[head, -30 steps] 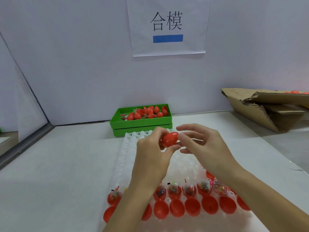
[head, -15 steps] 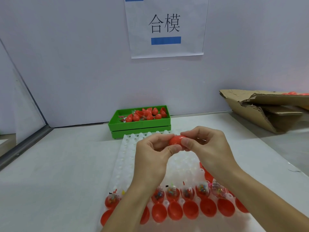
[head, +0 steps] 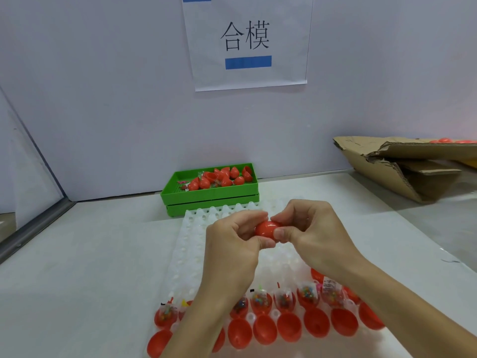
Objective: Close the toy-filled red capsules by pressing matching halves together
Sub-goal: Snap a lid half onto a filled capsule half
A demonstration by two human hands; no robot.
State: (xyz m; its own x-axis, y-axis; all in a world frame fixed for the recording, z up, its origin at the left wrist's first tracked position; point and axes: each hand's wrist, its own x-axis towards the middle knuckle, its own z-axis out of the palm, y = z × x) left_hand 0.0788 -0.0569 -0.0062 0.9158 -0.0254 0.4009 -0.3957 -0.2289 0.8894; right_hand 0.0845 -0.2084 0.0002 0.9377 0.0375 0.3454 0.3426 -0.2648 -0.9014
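Squeezing a red capsule (head: 267,229) between both hands above the white tray (head: 196,244), the person has the left hand (head: 232,251) and the right hand (head: 313,236) curled in from either side, the fingers (head: 282,232) and thumbs pinching its two ends. The capsule is in the air, over the empty far part of the tray, and whether the seam has fully closed cannot be told, since the fingers cover most of it.

Several things could go wrong from here. If the halves meet slightly askew, the rims may ride over each other instead of snapping, and harder pressure could crack the thin shell or pop it out of the grip. A corner of the toy's plastic wrapper could catch in the joint and hold it open. A capsule that slips would likely drop among the filled halves (head: 284,301) in the near rows, which sit close beside the empty halves (head: 289,326), and could knock them over or spill them onto the tabletop (head: 90,254).
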